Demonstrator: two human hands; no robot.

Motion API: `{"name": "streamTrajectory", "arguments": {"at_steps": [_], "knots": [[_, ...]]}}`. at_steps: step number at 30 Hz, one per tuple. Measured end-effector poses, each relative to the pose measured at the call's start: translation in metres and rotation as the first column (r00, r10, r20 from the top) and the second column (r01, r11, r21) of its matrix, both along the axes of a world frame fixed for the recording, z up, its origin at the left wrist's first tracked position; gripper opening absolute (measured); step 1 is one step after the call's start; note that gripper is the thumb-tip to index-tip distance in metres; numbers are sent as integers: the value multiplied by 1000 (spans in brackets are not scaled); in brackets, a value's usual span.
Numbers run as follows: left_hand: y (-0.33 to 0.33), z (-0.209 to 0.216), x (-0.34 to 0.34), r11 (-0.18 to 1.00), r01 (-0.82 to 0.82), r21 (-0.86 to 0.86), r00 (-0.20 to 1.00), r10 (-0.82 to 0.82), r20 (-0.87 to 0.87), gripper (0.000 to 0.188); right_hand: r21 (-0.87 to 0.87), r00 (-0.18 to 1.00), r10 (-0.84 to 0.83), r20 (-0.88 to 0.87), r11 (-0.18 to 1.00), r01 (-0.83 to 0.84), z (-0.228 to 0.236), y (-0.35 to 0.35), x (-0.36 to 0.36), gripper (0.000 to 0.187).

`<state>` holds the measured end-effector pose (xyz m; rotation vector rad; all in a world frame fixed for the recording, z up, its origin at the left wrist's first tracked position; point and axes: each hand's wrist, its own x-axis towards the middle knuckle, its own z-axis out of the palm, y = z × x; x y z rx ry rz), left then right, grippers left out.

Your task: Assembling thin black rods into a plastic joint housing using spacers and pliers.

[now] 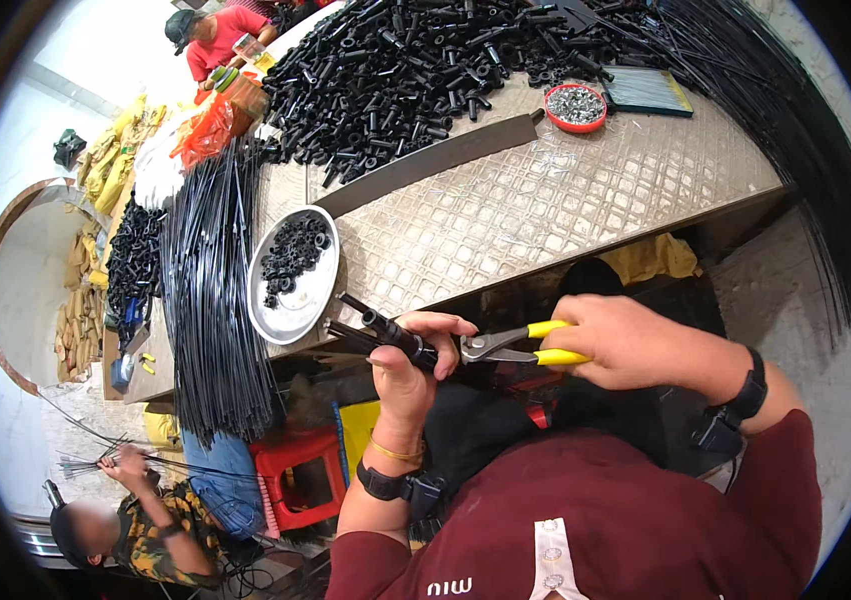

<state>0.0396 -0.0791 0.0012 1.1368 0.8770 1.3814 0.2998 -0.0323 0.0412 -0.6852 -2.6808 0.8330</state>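
Note:
In front of my body, my left hand (410, 375) is closed around a black tubular part (390, 330), its open end pointing up and left. Thin dark rod ends stick out beside that part; how they join it is hidden by my fingers. My right hand (613, 338) grips a pair of pliers (493, 346) by its yellow handles, which stand apart. The metal head of the pliers is close to my left fingertips, and I cannot tell whether its jaws hold anything. Left of my hands, a silvery bowl (290, 312) holds small black ring-shaped pieces.
A large heap of black tubular parts (375, 90) covers the table's far side, behind a flat dark bar (425, 165). Further right are a red bowl (577, 129) of small metal pieces and a tray (650, 88). Long black rods (210, 300) overhang the left edge. Two co-workers sit nearby.

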Motion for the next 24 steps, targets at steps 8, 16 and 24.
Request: {"name": "streamTrajectory", "arguments": {"at_steps": [8,16,24], "knots": [[-1,1,7,996,-64,-56,992,57,-116,88,382,993,9,116,922,-53,45,4,-11,11],[1,-14,22,976,-196,-95,968,177,-176,82,483,949,-32,312,866,-130,49,6,-25,12],[15,5,-33,994,-101,48,968,87,235,103,401,968,-238,78,896,188,36,64,-4,10]]}}
